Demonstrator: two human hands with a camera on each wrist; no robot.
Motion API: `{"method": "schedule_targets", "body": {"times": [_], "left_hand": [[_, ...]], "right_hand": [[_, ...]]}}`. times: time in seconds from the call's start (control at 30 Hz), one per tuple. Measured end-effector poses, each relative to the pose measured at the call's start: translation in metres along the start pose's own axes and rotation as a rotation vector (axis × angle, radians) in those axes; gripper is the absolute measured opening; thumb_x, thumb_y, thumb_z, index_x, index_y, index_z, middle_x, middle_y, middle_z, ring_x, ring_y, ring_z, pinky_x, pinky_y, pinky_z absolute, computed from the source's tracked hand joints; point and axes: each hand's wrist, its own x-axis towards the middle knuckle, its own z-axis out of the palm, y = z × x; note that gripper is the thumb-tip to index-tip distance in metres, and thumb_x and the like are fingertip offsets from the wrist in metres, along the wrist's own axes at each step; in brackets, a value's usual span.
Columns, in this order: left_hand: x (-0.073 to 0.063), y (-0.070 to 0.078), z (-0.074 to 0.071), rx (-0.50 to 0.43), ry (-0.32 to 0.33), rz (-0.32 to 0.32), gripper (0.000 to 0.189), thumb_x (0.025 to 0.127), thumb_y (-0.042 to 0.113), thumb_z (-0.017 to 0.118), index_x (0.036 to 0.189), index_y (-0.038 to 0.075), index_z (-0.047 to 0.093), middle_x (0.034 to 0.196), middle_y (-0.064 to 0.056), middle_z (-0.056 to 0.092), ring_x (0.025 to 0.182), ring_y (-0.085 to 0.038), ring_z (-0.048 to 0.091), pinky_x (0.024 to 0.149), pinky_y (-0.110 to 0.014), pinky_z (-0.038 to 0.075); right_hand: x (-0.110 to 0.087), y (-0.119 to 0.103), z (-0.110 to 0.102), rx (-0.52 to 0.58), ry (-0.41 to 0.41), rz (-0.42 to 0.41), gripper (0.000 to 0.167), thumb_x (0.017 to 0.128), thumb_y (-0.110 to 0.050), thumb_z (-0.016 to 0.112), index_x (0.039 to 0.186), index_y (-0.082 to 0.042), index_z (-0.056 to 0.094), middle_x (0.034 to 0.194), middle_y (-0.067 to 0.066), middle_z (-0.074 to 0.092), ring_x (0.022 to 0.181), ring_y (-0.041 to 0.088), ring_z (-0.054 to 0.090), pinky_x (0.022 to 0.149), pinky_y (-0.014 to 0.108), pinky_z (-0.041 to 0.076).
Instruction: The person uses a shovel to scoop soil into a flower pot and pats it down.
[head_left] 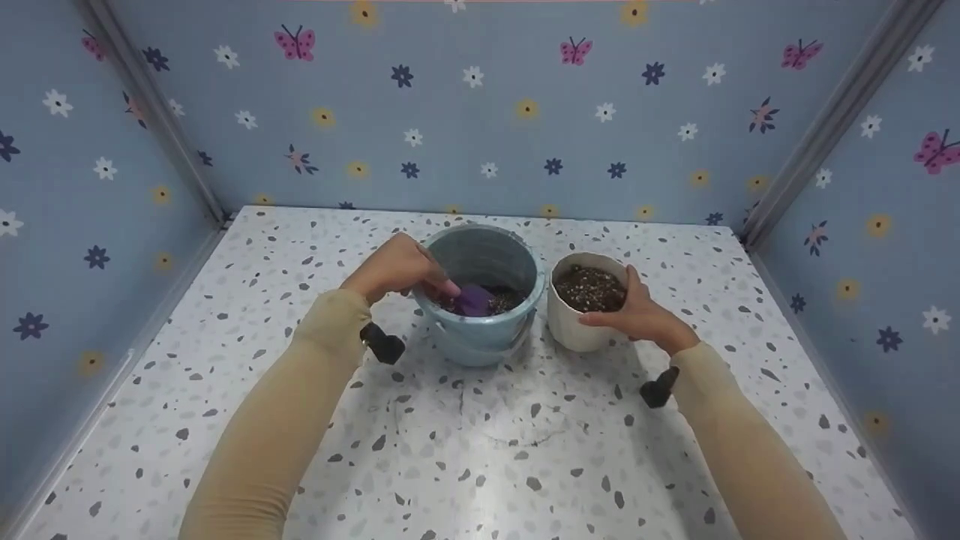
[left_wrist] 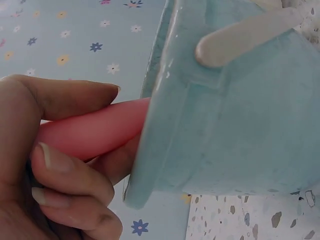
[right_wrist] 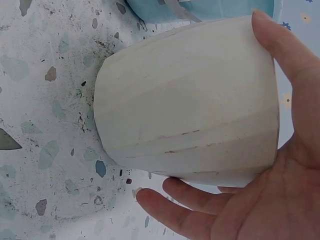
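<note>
Left hand gripped pink-handled scoop in blue bucket, fingers curled; right hand clasped white pot of soil.

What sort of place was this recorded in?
Probably a staged booth rather than a garden: floral-patterned panels and grey corner posts enclose a speckled work surface on three sides.

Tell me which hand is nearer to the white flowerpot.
Right. The right hand grips the white flowerpot at its right side. The left hand is farther, at the light blue bucket's left rim, holding a pink handle.
</note>
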Motion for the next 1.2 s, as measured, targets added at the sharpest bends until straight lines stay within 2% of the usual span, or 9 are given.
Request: {"method": "schedule_targets", "body": {"times": [0.1,0.23,0.6,0.7,0.87,1.03,1.2], "left_hand": [[-0.001,-0.004,-0.001,-0.040,-0.015,-0.004,0.012,0.080,0.016,0.074,0.088,0.013,0.082,0.085,-0.006,0.076,0.044,-0.008,0.031,0.043,-0.025,0.026],[-0.003,-0.009,-0.001,-0.062,0.009,-0.017,0.011,0.077,0.019,0.076,0.086,0.017,0.082,0.084,-0.005,0.075,0.045,-0.009,0.032,0.043,-0.024,0.027],[-0.007,-0.014,-0.002,-0.204,-0.015,0.001,0.014,0.082,0.014,0.071,0.091,0.011,0.081,0.090,-0.004,0.076,0.043,-0.008,0.026,0.042,-0.023,0.022],[-0.009,-0.014,-0.003,-0.209,0.000,-0.009,0.015,0.083,0.016,0.071,0.093,0.013,0.081,0.091,-0.005,0.076,0.043,-0.008,0.027,0.043,-0.023,0.023],[-0.011,-0.014,-0.004,-0.212,0.039,-0.036,0.013,0.085,0.019,0.071,0.093,0.018,0.082,0.091,-0.005,0.076,0.046,-0.010,0.029,0.044,-0.024,0.026],[-0.012,-0.016,-0.002,-0.271,0.035,-0.021,0.017,0.086,0.018,0.069,0.098,0.013,0.080,0.092,-0.003,0.076,0.043,-0.009,0.026,0.043,-0.024,0.024],[-0.015,-0.018,-0.001,-0.278,0.046,-0.021,0.020,0.085,0.019,0.068,0.101,0.012,0.080,0.092,-0.003,0.076,0.039,-0.008,0.020,0.040,-0.024,0.021]], "right_hand": [[-0.001,0.001,0.002,-0.004,-0.005,0.002,0.141,0.074,-0.061,0.079,0.151,-0.015,-0.030,0.160,0.024,-0.016,0.144,0.045,0.015,0.099,0.056,0.042],[0.000,0.000,0.003,-0.027,0.004,-0.007,0.142,0.073,-0.062,0.079,0.151,-0.013,-0.030,0.160,0.026,-0.014,0.143,0.047,0.016,0.099,0.056,0.042],[0.001,0.000,0.003,-0.073,0.008,0.002,0.144,0.071,-0.065,0.078,0.150,-0.011,-0.030,0.159,0.028,-0.012,0.143,0.048,0.015,0.104,0.055,0.038],[0.001,-0.001,0.004,-0.084,0.024,-0.001,0.145,0.070,-0.067,0.078,0.151,-0.010,-0.028,0.159,0.028,-0.013,0.144,0.048,0.012,0.109,0.057,0.030],[0.003,-0.003,0.005,-0.110,0.071,-0.052,0.146,0.069,-0.066,0.080,0.152,-0.004,-0.024,0.159,0.025,-0.017,0.146,0.045,0.002,0.114,0.059,0.013],[0.003,-0.002,0.004,-0.098,0.075,-0.061,0.144,0.070,-0.063,0.081,0.152,-0.003,-0.021,0.160,0.024,-0.013,0.146,0.045,0.005,0.113,0.060,0.017],[0.003,-0.001,0.002,-0.088,0.060,-0.054,0.145,0.069,-0.064,0.081,0.153,-0.004,-0.019,0.160,0.024,-0.008,0.146,0.044,0.008,0.112,0.060,0.019]]}}
